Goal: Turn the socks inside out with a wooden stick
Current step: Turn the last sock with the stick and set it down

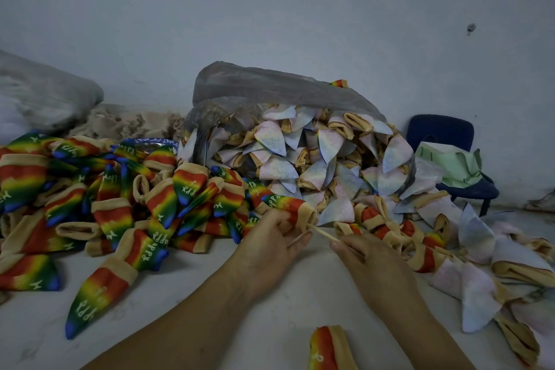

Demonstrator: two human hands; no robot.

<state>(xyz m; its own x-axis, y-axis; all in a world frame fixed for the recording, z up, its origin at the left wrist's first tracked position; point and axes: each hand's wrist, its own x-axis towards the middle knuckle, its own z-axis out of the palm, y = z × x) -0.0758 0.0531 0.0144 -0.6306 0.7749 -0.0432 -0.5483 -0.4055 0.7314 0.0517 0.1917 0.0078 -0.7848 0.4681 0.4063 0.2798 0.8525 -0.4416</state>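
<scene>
Head view: left hand (270,237) pinches a rainbow sock (288,204) at its cuff, right hand (369,258) grips the wooden stick (322,234), tip inside it; rainbow pile (120,204) left of the hands seems done, pale socks (315,165) beyond them likely remain

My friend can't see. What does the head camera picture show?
A person's left hand holds a rainbow sock by its tan cuff while the right hand pinches a thin wooden stick pointing into the cuff. Bright rainbow socks lie heaped on the left, and pale inside-out socks spill from a plastic bag behind.
</scene>
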